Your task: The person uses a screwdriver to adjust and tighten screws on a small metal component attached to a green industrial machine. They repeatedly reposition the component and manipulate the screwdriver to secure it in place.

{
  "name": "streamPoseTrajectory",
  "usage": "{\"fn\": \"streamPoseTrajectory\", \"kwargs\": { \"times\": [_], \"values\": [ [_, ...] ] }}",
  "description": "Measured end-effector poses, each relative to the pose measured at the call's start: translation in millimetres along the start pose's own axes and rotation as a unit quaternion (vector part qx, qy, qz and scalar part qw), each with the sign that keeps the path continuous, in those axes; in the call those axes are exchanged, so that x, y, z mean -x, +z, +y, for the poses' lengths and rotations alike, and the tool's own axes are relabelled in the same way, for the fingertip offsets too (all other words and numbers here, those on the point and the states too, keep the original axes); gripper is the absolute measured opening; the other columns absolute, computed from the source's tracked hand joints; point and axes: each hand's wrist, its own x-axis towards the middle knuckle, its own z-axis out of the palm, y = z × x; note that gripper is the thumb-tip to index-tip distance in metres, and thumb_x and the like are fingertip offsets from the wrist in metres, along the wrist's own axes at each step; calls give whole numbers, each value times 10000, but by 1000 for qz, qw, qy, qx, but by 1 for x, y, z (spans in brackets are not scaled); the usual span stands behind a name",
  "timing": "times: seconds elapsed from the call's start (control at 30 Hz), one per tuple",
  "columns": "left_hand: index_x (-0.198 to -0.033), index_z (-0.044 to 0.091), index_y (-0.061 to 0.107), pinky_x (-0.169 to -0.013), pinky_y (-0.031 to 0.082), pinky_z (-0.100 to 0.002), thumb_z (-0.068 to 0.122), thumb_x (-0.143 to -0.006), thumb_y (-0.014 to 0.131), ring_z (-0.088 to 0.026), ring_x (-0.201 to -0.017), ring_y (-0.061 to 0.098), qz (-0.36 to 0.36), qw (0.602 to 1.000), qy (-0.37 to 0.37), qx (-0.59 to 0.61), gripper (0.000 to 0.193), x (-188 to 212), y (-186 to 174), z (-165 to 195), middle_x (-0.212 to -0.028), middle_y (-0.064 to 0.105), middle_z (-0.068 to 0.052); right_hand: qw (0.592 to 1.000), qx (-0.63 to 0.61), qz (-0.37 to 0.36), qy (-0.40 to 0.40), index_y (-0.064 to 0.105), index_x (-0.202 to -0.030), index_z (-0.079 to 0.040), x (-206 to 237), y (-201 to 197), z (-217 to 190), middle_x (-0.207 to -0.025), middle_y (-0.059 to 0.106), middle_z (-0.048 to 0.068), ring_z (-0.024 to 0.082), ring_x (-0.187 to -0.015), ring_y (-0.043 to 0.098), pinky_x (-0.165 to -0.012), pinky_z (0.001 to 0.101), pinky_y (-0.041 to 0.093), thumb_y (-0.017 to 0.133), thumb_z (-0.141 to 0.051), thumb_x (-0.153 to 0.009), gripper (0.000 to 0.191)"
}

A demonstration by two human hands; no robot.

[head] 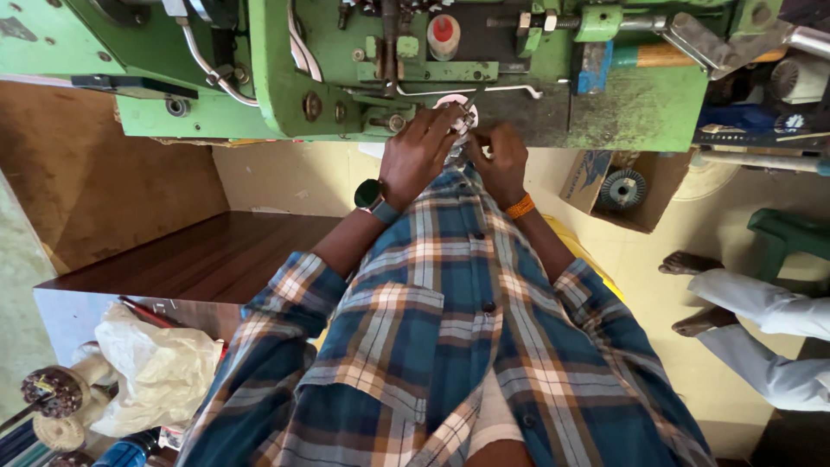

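Note:
Both my hands reach forward to a green machine point(346, 78). My left hand point(419, 151), with a dark watch on its wrist, has its fingers closed around a small round white part point(456, 108) at the machine's front. My right hand point(501, 160), with an orange band at the wrist, pinches something small beside that same part; what it grips is hidden by the fingers. My blue and orange plaid shirt point(450, 329) fills the lower middle of the view.
A dark brown wooden tabletop point(199, 259) lies to the left. White plastic bag point(160, 372) and wound coils point(52, 393) sit lower left. A cardboard box point(644, 186) holding a round wound part stands right. Another person's legs in white trousers point(761, 320) are at far right, near a green stool point(791, 238).

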Motion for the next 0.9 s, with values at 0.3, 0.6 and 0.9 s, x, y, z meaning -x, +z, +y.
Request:
{"fn": "streamPoseTrajectory", "kwargs": {
  "times": [0.3,0.6,0.9],
  "values": [
    [-1350,115,617,-745,617,-377,169,-984,733,-279,-928,721,3,1000,12,7,388,-1,0,-2,-1167,685,-80,996,-85,-9,32,666,-1037,-23,1,-3,-1,-999,664,123,266,-822,700,-699,388,559,781,-21,-949,145],
    [-1333,103,641,-772,598,-399,174,-966,759,-287,-937,715,-20,999,16,25,393,-1,-4,-3,-1168,694,-78,999,-36,0,-14,676,-1089,-15,-1,-9,-10,-1050,675,134,311,-922,673,-785,416,544,738,24,-965,144],
    [-1382,182,630,-865,614,-397,167,-1000,721,-289,-1109,699,0,999,-20,39,393,8,2,1,-1274,673,-76,992,-72,-74,71,741,-1021,-10,-13,-32,-6,-984,707,136,308,-889,672,-786,428,528,730,18,-943,84]
  ]
}}
